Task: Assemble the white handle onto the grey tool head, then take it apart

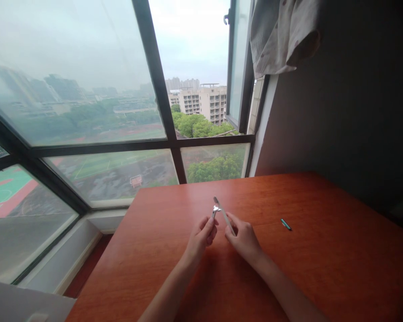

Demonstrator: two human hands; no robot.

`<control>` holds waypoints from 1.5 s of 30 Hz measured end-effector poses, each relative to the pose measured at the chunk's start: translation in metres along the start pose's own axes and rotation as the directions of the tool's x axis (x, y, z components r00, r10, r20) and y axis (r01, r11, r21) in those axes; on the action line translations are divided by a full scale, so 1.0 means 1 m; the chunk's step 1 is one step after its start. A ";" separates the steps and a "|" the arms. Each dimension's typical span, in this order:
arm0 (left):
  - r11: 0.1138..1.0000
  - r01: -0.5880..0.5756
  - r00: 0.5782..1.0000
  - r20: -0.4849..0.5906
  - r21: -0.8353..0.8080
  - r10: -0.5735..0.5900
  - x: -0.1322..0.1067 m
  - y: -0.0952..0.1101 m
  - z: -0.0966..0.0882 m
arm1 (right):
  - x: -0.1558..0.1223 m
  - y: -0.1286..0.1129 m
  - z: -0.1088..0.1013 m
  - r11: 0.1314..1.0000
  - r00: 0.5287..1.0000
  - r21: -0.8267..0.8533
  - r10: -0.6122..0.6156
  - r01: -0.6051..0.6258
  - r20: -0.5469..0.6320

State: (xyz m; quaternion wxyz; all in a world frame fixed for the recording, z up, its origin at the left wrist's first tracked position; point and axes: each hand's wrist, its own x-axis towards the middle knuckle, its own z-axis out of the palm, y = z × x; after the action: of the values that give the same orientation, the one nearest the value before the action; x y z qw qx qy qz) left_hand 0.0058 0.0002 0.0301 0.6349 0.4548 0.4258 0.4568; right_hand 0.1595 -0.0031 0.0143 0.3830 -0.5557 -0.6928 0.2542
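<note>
My left hand (203, 233) is closed around the lower end of a small shiny silver tool (215, 211). The tool has a bright, wider head on a short stem; its exact kind is too small to make out. Between the thumb and fingers of my right hand (243, 237) is a slim, pale toothbrush (225, 218), slanting up to the left. Its darker brush end rises just past the silver head. The two tools cross or lie very close together, and whether they touch I cannot tell. Both hands are above the wooden table (147, 264).
To the right of my hands, a small dark strip with a teal face (286, 224) lies on the table. Beyond the far edge stand framed windows (174, 142), with one pane swung open. A grey cloth (282, 40) hangs at the upper right beside a dark wall.
</note>
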 end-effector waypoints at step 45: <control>0.998 -0.054 0.998 -0.039 -0.019 0.053 -0.005 0.012 -0.004 | 0.006 0.012 -0.023 0.929 0.996 0.359 -0.082 0.089 -0.036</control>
State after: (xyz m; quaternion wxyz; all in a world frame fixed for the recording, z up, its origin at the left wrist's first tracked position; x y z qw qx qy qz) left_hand -0.0013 -0.0021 0.0412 0.6187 0.4506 0.4212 0.4866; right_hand 0.1845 0.0044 0.0196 0.4961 -0.4480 -0.6541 0.3541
